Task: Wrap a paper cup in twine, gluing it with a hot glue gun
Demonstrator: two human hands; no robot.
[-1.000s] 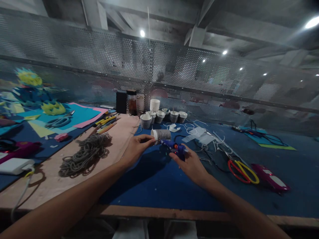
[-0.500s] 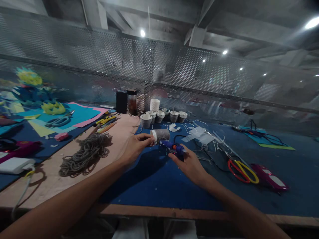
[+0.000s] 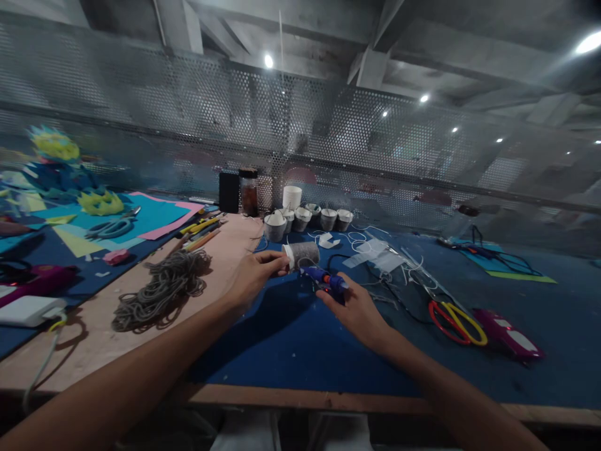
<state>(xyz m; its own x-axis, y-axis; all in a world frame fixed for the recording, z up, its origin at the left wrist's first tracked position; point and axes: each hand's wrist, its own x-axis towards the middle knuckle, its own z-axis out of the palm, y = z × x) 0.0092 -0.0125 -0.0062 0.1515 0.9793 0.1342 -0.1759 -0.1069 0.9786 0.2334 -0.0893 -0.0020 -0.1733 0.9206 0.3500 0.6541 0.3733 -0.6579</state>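
Note:
My left hand grips a paper cup by its white rim end. The cup lies on its side in the air, wrapped in grey cord over most of its wall. In my right hand is a blue hot glue gun with an orange part. Its nozzle points left and sits close to the lower side of the cup; whether it touches I cannot tell. A loose piece of cord hangs by the nozzle.
A tangled grey cord bundle lies left on the pale board. Several cord-wrapped cups stand behind, beside a white cup stack. To the right are red-and-yellow-handled scissors, a purple device and clear plastic pieces.
Almost everything is as before. The cup and the glue gun have shifted very slightly to the left, both still held.

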